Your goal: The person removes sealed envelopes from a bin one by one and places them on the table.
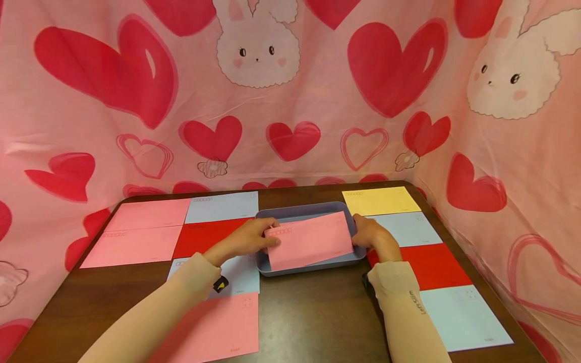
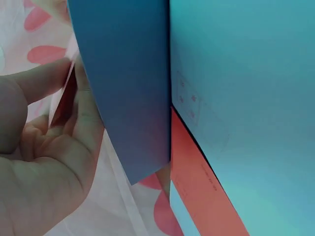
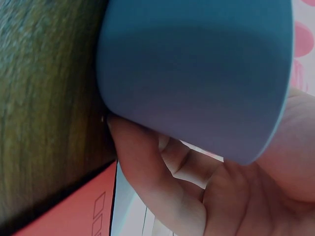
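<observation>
A pink envelope (image 1: pixel 310 244) with a row of printed boxes lies tilted over a blue-grey rectangular tray (image 1: pixel 313 264). My left hand (image 1: pixel 254 234) pinches its left end between thumb and fingers, beside the tray's left wall. In the left wrist view, the left hand (image 2: pixel 54 142) has the thin paper edge between thumb and fingers. At the tray's right end, my right hand (image 1: pixel 369 234) grips the wall. The right wrist view shows the right hand's fingers (image 3: pixel 147 172) curled against the outside of the tray (image 3: pixel 197 83). The tray's inside is mostly covered by the envelope.
Envelopes lie in groups on both sides of the dark wooden table (image 1: pixel 317 317). On the left are pink envelopes (image 1: pixel 145 214), a light blue envelope (image 1: pixel 222 206) and a red envelope (image 1: pixel 204 237); on the right, a yellow envelope (image 1: pixel 381 200), others below. A heart-patterned curtain (image 1: pixel 290 106) hangs behind.
</observation>
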{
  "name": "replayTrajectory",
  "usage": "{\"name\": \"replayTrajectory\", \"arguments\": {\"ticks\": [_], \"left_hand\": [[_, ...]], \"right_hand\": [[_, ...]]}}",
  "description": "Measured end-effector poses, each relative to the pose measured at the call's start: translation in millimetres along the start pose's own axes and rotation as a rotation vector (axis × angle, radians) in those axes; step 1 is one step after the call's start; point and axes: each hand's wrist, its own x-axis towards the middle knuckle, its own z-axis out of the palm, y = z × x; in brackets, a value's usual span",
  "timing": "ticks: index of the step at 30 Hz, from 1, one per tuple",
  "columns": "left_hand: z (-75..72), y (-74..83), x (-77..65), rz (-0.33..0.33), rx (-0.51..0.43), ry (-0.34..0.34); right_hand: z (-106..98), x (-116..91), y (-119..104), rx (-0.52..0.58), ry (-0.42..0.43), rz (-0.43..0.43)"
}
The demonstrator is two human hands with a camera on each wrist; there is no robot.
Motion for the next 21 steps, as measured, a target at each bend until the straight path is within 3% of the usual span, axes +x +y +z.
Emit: {"name": "replayTrajectory", "arguments": {"ticks": [10,16,21], "left_hand": [[-4.0,-0.6,-9.4,0.012,-0.037,0.129],[-16.9,-1.3,-14.5,-0.006,-0.001,0.165],[-31.2,-2.1,-22.5,-0.013,-0.033,0.180]], "right_hand": [[1.8,1.7,1.6,0.006,0.000,0.004],[2.2,1.9,0.9,-0.005,0.007,0.003],[2.9,2.1,1.1,0.009,0.003,0.014]]}}
